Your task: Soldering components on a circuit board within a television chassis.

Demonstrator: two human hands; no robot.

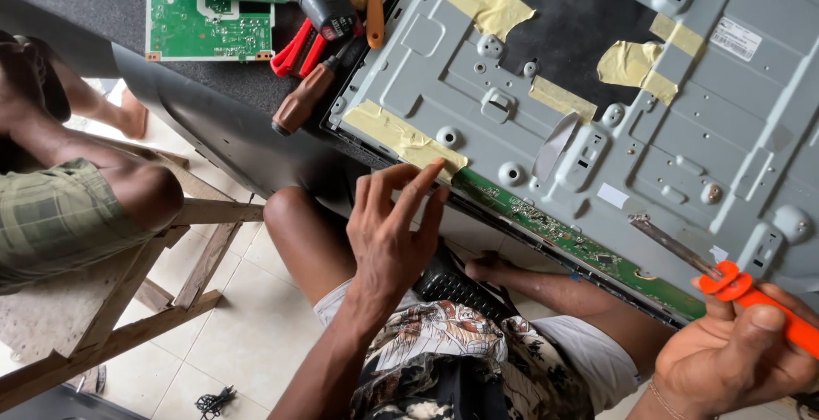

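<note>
- My left hand [394, 231]: fingers spread, touching crinkled yellow tape [408, 139] on the ribbed grey metal panel [682, 121].
- My right hand [740, 353]: clamped around an orange-handled screwdriver [725, 277], flat blade on the panel.

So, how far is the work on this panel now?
Done: the panel lies face down, metal back bare, a green board set aside. In hand: left hand fingers the tape at the edge; right hand holds orange scissors. Left: several tape pieces and the edge strip are in place.

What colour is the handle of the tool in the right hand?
Bright orange; the handle shows clearly in the head view, gripped by the right hand.
</note>
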